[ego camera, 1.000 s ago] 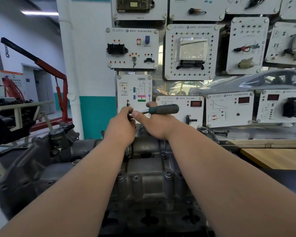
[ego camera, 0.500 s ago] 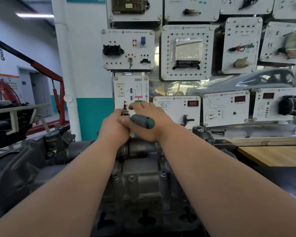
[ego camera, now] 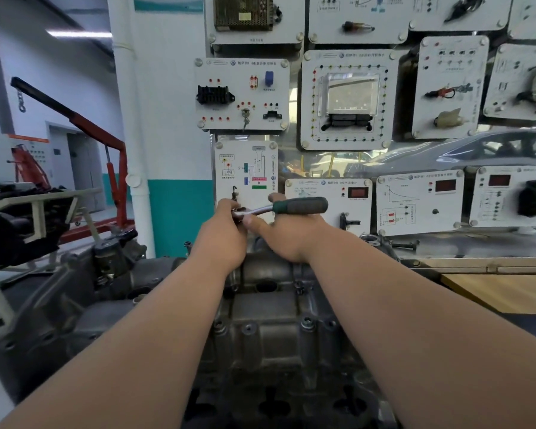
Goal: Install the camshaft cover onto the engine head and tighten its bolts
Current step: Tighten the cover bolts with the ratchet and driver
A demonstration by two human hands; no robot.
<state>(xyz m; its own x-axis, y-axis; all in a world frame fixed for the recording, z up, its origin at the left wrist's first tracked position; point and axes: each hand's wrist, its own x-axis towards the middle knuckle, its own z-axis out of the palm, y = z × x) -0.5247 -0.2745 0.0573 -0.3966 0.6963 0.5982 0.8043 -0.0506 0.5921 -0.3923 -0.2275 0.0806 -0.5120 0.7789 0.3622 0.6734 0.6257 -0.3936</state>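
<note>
Tightening stage: the grey cast-metal camshaft cover (ego camera: pixel 260 335) sits on the dark engine head (ego camera: pixel 260 407), directly under both wrists and forearms. Several round-headed steel bolts (ego camera: pixel 307 323) are seated along its edges, below the right forearm and below the left.

The right hand (ego camera: pixel 288 233) is wrapped round a chrome ratchet wrench with green-and-grey rubber handle (ego camera: pixel 300 206). One fingertip shows over the top of the handle, and the thumb stretches along the shank toward the left hand. The handle sticks out past the right hand's knuckles, pointing right.

The left hand (ego camera: pixel 226 230) is curled over the ratchet wrench's head, steadying it just left of the right thumb. The bolt and socket under it are hidden by the left hand, so I cannot tell how far that bolt is down. Judged to be the bolt at the cover's far end.

Next move, as a judgement: swing the handle to torque, with the left hand pressing down so the socket stays square on the bolt. Then lift off and shift to the next bolt, nearer the wrists.

Behind both hands is a wall of white training panels (ego camera: pixel 347 100). A wooden table (ego camera: pixel 508 292) lies right of the right forearm, and a red engine crane (ego camera: pixel 75 119) stands well left of the left hand.
</note>
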